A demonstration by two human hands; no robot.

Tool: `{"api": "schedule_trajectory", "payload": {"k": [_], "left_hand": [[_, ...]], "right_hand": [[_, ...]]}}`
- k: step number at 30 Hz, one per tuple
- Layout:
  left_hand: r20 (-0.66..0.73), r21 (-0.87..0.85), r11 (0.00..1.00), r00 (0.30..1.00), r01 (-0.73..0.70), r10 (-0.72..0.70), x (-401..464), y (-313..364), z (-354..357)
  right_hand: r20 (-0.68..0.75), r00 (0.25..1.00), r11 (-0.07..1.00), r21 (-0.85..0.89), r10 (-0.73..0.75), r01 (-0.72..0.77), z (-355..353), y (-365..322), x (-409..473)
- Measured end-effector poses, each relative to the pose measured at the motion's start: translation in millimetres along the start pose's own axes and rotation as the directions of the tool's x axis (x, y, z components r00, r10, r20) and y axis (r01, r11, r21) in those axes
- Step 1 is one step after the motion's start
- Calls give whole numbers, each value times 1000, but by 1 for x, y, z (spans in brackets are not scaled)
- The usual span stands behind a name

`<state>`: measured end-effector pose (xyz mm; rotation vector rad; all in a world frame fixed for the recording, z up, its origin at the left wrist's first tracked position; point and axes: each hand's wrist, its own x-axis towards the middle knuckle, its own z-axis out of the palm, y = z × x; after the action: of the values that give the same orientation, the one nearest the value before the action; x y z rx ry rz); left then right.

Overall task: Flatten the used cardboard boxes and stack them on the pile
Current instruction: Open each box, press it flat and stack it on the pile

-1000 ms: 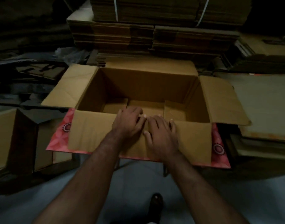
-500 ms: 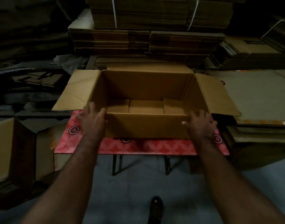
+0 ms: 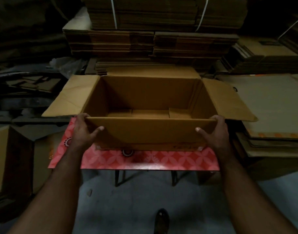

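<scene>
Box (image 3: 150, 98) stands upright and open on the red patterned bench (image 3: 161, 159), still in full box shape: four walls erect, bottom flaps closed and lying flat inside. Side flaps folded outward left and right; far flap folded back.

Left hand (image 3: 82, 130) grips the near-left corner, thumb laid on the near wall, fingers wrapped round the corner out of sight. Right hand (image 3: 216, 132) grips the near-right corner the same way, thumb on the near wall. Both hands hold the box; neither is idle.

Progress, as judged: this box not yet flattened. Bottom is still to be opened and the walls collapsed. Grip at both corners looks suited to lifting or turning the box over.

Flat cardboard pile (image 3: 270, 105) lies just right of the bench, low stack, top sheet bare. Strapped bundles of flat cardboard (image 3: 161, 14) are stacked high behind. Another unflattened box (image 3: 11, 159) sits at the left on the floor, so more work remains after this one.
</scene>
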<state>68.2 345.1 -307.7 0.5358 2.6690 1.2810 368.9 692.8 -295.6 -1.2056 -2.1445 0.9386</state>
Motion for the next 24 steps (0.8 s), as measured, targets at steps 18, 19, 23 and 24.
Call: {"api": "schedule_trajectory", "payload": {"k": [18, 19, 23, 24], "left_hand": [[-52, 106, 994, 999, 18, -12, 36, 81, -33], [-87, 136, 991, 996, 17, -5, 41, 83, -33], [-137, 282, 954, 988, 106, -69, 66, 96, -24], [-110, 342, 930, 989, 133, -101, 71, 99, -19]], "right_hand": [[118, 992, 985, -162, -38, 57, -25, -70, 45], [116, 992, 976, -206, -41, 65, -29, -73, 51], [132, 991, 937, -348, 31, 17, -36, -80, 86], [149, 987, 917, -399, 59, 5, -33, -80, 93]]}}
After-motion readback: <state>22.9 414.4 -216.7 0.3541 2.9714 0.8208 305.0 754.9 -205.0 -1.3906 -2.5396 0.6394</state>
